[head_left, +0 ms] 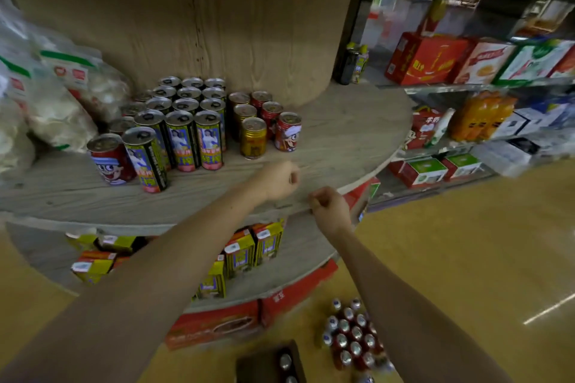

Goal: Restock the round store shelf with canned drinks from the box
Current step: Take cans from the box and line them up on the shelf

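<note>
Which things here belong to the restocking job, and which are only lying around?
For the job:
- round shelf
- tall cans, red cartoon cans, gold cans on it
- box with cans, on the floor
- both hands, left hand, right hand, holding nothing

Lying about:
- white bags
- yellow cartons
- small bottles
</note>
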Tool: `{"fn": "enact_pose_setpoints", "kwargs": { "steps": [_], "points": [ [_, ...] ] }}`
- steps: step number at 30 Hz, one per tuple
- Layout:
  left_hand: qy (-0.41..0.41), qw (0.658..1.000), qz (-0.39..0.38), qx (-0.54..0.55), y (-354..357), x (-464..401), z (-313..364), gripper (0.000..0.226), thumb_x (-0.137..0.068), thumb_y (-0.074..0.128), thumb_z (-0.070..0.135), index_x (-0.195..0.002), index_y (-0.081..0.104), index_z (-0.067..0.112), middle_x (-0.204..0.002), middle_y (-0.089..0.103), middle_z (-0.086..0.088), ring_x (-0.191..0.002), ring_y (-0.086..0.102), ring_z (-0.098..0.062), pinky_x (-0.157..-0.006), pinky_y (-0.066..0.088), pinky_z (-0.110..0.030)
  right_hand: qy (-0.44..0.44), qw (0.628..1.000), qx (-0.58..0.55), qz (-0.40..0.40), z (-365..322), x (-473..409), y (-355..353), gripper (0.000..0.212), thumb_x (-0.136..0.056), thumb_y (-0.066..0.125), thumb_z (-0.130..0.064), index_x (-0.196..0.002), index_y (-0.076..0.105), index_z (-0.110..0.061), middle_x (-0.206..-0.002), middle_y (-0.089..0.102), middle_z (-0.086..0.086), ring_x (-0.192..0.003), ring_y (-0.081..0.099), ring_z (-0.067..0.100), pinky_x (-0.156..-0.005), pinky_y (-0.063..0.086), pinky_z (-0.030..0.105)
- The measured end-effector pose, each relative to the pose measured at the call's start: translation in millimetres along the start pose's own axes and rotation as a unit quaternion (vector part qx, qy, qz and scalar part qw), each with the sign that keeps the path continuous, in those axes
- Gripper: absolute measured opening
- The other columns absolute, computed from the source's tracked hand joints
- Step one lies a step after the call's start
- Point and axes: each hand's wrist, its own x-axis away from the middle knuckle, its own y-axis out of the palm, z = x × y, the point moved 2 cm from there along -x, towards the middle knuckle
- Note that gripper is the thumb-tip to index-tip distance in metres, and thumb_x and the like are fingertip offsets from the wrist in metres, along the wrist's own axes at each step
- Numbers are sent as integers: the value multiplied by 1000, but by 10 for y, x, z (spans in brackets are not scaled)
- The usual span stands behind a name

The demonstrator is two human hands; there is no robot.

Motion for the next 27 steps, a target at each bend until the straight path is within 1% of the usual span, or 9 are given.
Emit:
{"fn": "enact_pose_setpoints", "kwargs": {
  "steps": [3, 6, 9, 12, 15, 19, 21, 24, 27],
  "points": [
    [-12, 991, -126, 44, 457, 161, 299, 10, -90, 58, 12, -82, 63, 11, -76, 68, -13, -51, 57, -16, -44, 42, -18, 32, 999, 21, -21, 471, 232, -216, 19, -86, 59, -14, -70, 58, -25, -61, 55, -7, -61, 52, 16, -59, 36, 28],
    [-13, 981, -194, 6, 971, 291, 462, 16, -91, 56, 17, -77, 60, 10, -69, 66, -12, -51, 62, -22, -46, 47, -24, 88, 993, 38, -64, 1062, 485, -339, 22, -74, 54, -20, -53, 48, -22, -48, 41, -3, -51, 41, 22, -54, 33, 37],
    [-29, 969, -241, -33, 1488, 408, 483, 19, -87, 56, 14, -76, 63, 0, -66, 59, -14, -57, 54, -22, -51, 44, -27, 143, 986, 44, -79, 1442, 844, -425, 22, -83, 59, -12, -62, 52, -14, -55, 49, 7, -59, 49, 28, -55, 30, 35],
    [-60, 960, -270, -48, 2017, 566, 434, 14, -84, 56, 11, -72, 62, 7, -78, 67, -19, -74, 62, -29, -59, 40, -31, 205, 973, 38, -99, 1817, 1197, -369, 10, -89, 62, -15, -80, 62, -16, -74, 61, 7, -74, 58, 21, -58, 33, 28],
    [-72, 946, -310, -54, 2533, 791, 442, 13, -85, 56, 13, -73, 61, 11, -80, 67, -19, -75, 63, -30, -60, 40, -32, 283, 954, 12, -102, 2240, 1631, -147, 13, -87, 60, -17, -77, 64, -11, -79, 68, 12, -79, 66, 27, -64, 47, 32],
    [-64, 925, -370, -58, 3110, 961, 334, 14, -84, 54, 12, -78, 63, 4, -82, 66, -19, -79, 64, -28, -67, 47, -39, 381, 919, -22, -98, 2617, 2057, 158, 12, -88, 58, -20, -81, 64, -12, -75, 67, 10, -71, 62, 25, -60, 41, 26],
    [-57, 917, -391, -61, 3298, 1027, 249, 14, -88, 54, 12, -79, 61, 4, -89, 65, -23, -86, 63, -33, -68, 46, -39, 426, 899, -59, -77, 2801, 2237, 361, 15, -85, 63, -23, -73, 55, -19, -73, 62, 8, -72, 59, 25, -65, 50, 36],
    [-57, 902, -422, -67, 3595, 1131, -15, 18, -93, 50, 12, -77, 56, 7, -90, 63, -24, -86, 61, -35, -67, 45, -36, 494, 862, -86, -68, 2997, 2550, 766, 18, -90, 59, -23, -75, 49, -25, -84, 61, 5, -84, 62, 28, -79, 53, 40],
    [-85, 885, -455, -45, 4024, 1245, -452, 25, -91, 50, 11, -66, 49, 13, -69, 54, -12, -72, 56, -31, -64, 42, -35, 546, 832, -86, -38, 3118, 2718, 1110, 13, -91, 54, -20, -99, 62, -13, -97, 67, 10, -94, 63, 32, -74, 46, 31]
  ]
}}
